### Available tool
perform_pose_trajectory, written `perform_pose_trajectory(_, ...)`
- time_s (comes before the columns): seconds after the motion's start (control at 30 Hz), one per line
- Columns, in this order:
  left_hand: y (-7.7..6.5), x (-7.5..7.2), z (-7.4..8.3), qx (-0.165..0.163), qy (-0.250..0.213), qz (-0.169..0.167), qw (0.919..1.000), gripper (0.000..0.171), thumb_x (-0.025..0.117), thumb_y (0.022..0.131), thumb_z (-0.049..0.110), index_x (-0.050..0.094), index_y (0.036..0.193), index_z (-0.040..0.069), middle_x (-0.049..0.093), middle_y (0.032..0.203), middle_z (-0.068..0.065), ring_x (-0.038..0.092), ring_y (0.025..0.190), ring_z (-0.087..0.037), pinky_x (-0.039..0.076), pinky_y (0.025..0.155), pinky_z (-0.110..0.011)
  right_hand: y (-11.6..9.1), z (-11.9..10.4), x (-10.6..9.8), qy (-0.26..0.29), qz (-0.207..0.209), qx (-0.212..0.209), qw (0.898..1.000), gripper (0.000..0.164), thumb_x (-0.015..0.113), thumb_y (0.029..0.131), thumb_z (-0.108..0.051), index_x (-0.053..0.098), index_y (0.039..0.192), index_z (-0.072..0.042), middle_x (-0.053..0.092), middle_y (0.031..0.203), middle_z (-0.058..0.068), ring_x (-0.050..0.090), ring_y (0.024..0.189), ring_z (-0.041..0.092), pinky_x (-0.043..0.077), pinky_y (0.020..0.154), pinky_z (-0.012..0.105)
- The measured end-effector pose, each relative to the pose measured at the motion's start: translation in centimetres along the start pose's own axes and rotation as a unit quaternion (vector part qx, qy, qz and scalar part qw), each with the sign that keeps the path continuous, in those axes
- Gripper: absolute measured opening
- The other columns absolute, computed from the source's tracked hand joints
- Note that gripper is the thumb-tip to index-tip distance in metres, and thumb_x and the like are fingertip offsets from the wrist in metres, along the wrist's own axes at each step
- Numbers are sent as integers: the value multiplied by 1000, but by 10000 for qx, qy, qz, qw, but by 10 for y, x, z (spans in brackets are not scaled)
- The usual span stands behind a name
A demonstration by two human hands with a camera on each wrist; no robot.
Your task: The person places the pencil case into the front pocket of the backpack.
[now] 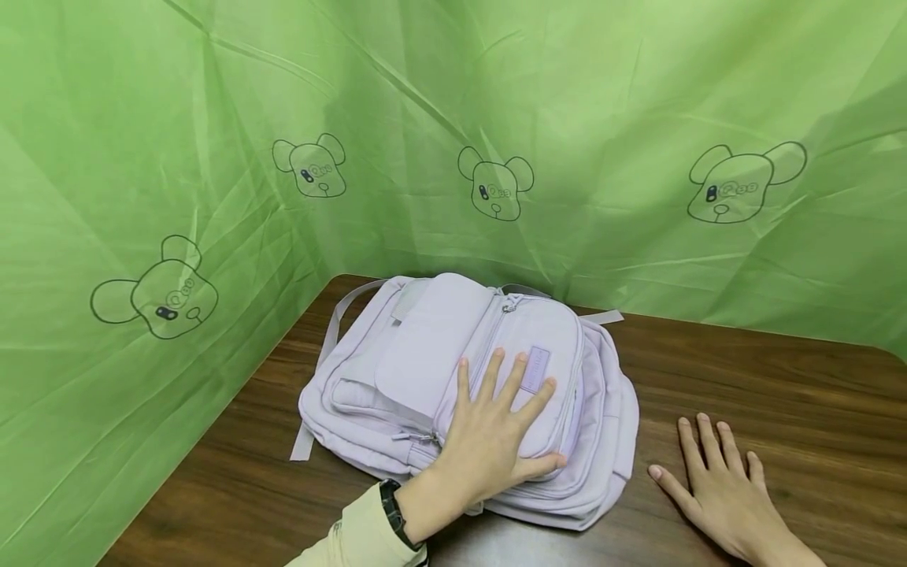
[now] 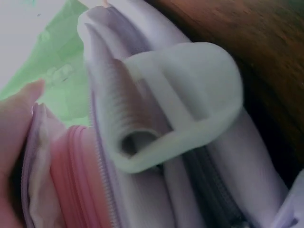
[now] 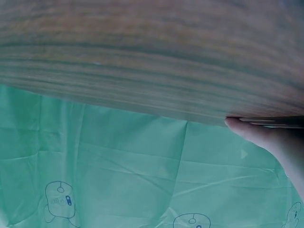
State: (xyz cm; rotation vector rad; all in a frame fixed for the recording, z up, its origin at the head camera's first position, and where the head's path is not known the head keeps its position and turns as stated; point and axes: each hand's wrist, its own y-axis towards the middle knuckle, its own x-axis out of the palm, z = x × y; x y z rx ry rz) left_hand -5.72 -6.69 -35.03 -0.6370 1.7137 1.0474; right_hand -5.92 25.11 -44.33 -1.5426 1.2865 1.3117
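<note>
A pale lilac backpack (image 1: pixel 432 339) lies on its back on the wooden table, front pockets facing up. My left hand (image 1: pixel 489 433) rests on its front pocket with spread, straight fingers, just below the small purple label (image 1: pixel 535 368). In the left wrist view, a white plastic strap buckle (image 2: pixel 190 95) fills the middle, beside an unzipped pocket with a pink zippered item (image 2: pixel 78 175) inside. The left thumb (image 2: pixel 19 109) shows at that view's left edge. My right hand (image 1: pixel 730 496) lies palm down on the table, right of the backpack, fingers spread and holding nothing.
The brown wood-grain table (image 1: pixel 708 370) carries the backpack near its middle. Green cloth (image 1: pixel 602 94) printed with bear outlines hangs behind and along the left side. Loose straps (image 1: pixel 301 443) stick out from the bag. A dark band circles the left wrist.
</note>
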Motion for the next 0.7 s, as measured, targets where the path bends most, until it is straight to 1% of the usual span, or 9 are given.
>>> perform_pose_trajectory(0.1, -1, -6, -4, 21, -538, -91, 9985, 78, 33, 82, 76, 35, 145, 29, 25, 150, -12, 12, 138, -38, 4, 102, -66, 0, 0, 0, -20, 5, -5, 10000, 83, 41, 94, -53, 13, 146, 6, 3, 149, 32, -7, 134, 47, 6, 90, 73)
perform_pose_trajectory(0.2, -1, -18, -13, 47, -1116, -340, 9932, 75, 30, 86, 72, 31, 146, 28, 22, 152, -11, 12, 138, -36, 3, 102, -66, 1, 0, 0, -16, -15, -18, 10000, 83, 41, 94, -53, 13, 146, 6, 4, 148, 32, -7, 134, 47, 6, 90, 73)
perform_pose_trajectory(0.27, -1, -28, -20, 42, -1345, -485, 9897, 74, 29, 87, 71, 28, 147, 28, 18, 152, -11, 11, 138, -35, 3, 102, -66, 2, 0, -1, 11, -73, -16, 10000, 83, 42, 94, -53, 14, 146, 6, 6, 148, 33, -5, 134, 49, 7, 90, 73)
perform_pose_trajectory(0.33, -1, -37, -29, 10, -1401, -543, 9886, 75, 29, 87, 71, 26, 148, 28, 15, 153, -11, 9, 139, -34, 3, 102, -66, 3, 1, -5, 92, -269, 42, 9996, 85, 40, 94, -55, 14, 145, 7, 7, 147, 34, -4, 133, 50, 7, 89, 74)
perform_pose_trajectory(0.43, 3, -46, -43, 31, -1128, -556, 9920, 82, 31, 82, 76, 25, 148, 28, 10, 154, -9, 3, 140, -32, 3, 102, -65, 7, 3, -19, 66, -442, 70, 9990, 84, 40, 92, -58, 22, 144, 7, 14, 145, 36, 8, 130, 55, 3, 87, 77)
perform_pose_trajectory(0.5, 9, -50, -52, 184, -716, -521, 9959, 89, 33, 77, 81, 25, 148, 28, 8, 154, -8, 0, 140, -31, 2, 102, -65, 10, 5, -32, -69, -419, 43, 9991, 85, 40, 91, -60, 28, 142, 6, 17, 143, 36, 14, 126, 57, -2, 86, 78)
perform_pose_trajectory(0.53, 12, -52, -56, 289, -464, -514, 9972, 93, 33, 74, 83, 25, 148, 28, 7, 154, -7, -2, 140, -31, 2, 102, -66, 11, 5, -40, -173, -295, -10, 9994, 85, 43, 90, -60, 30, 142, 5, 19, 143, 35, 15, 126, 58, -6, 86, 78)
perform_pose_trajectory(0.6, 18, -54, -63, 526, 62, -470, 9975, 100, 32, 69, 88, 25, 148, 28, 6, 155, -8, -3, 140, -32, -2, 101, -66, 15, 6, -55, -460, 62, -184, 9988, 87, 48, 86, -63, 32, 142, 2, 20, 145, 32, 11, 128, 56, -12, 88, 75)
perform_pose_trajectory(0.7, 26, -57, -69, 792, 722, -426, 9933, 106, 28, 64, 92, 24, 148, 27, 4, 154, -11, -4, 139, -35, -5, 100, -67, 21, 1, -75, -885, 645, -596, 9922, 96, 56, 78, -67, 27, 146, -6, 12, 151, 24, -6, 136, 45, -18, 93, 68)
